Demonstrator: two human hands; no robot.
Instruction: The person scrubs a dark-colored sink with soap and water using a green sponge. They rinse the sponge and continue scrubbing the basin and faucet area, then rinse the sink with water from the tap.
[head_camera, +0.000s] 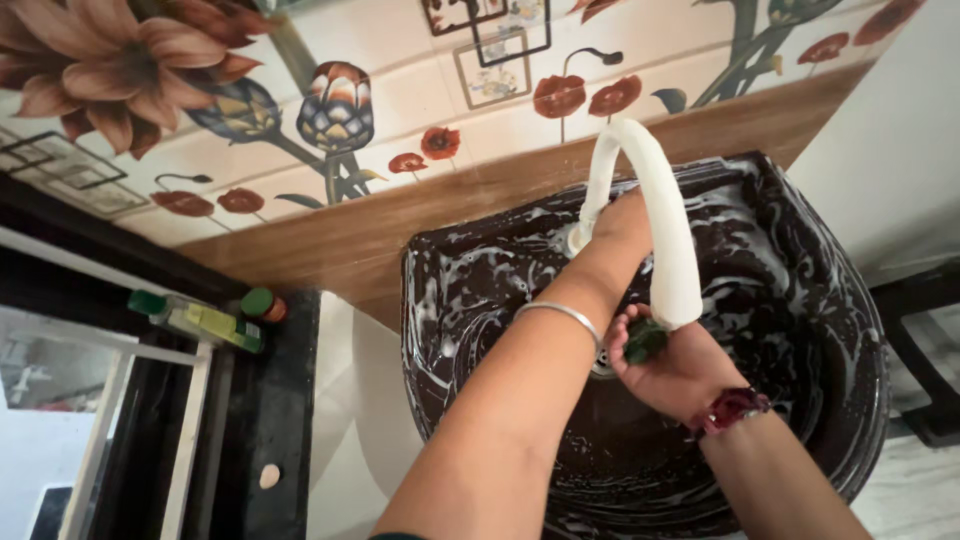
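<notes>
1. The right hand (672, 368) is being held curled, palm up, directly beneath the mouth of the tall white curved plastic tap spout (655, 215); its fingers are closed loosely around a small dark green scrubbing pad (645, 340), apparently so that the pad sits where water would fall.
2. A dark red beaded band (733, 408) is being worn on the right wrist, just behind the closed fingers.
3. The left hand (622, 222) is being stretched past the spout to its base at the back of the basin, as if the tap's control is being reached there; how far the fingers are closed cannot be told, since they are hidden behind the spout.
4. A thin silver metal bangle (560, 316) is being carried on the left forearm.
5. Both hands are being kept over the dark brown glossy wash basin (830, 330), whose walls are streaked with white suds, so drips are being caught by the bowl; its drain is showing just beside the right hand.
6. A clear bottle of yellow-green liquid with a green cap (195, 318) is lying on its side on the black ledge (270, 410), well apart from the basin, with a green-capped container (263, 304) next to it.
7. Flower-patterned wall tiles (330, 110) are rising behind the basin above a wooden-brown band.
</notes>
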